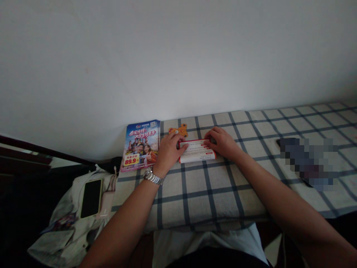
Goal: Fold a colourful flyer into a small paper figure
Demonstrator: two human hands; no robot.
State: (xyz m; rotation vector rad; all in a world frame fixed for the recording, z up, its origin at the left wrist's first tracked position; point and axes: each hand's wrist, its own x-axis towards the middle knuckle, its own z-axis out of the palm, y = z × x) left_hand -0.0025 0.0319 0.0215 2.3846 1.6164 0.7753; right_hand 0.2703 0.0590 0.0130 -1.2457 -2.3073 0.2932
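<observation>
A folded leaflet [196, 152], white with red edges and lines of print, lies on the checked cloth in front of me. At its left end, my left hand [169, 150] pinches it between thumb and fingers; a metal watch [154, 176] is on that wrist. My right hand [221, 143] has its fingers curled onto the leaflet's upper right corner. Just behind the leaflet is an orange bear-shaped piece [179, 130], partly covered by my left hand. Beside my left hand stands a stack of printed flyers [141, 145], blue at the top and pink at the bottom.
A checked tablecloth [195, 193] covers the table, which meets a white wall [178, 59]. To the right lies a dark, pixelated flat object [304, 163]. Lower left, a phone [91, 198] and a pale pink device [106, 204] rest on crumpled light cloth [65, 238].
</observation>
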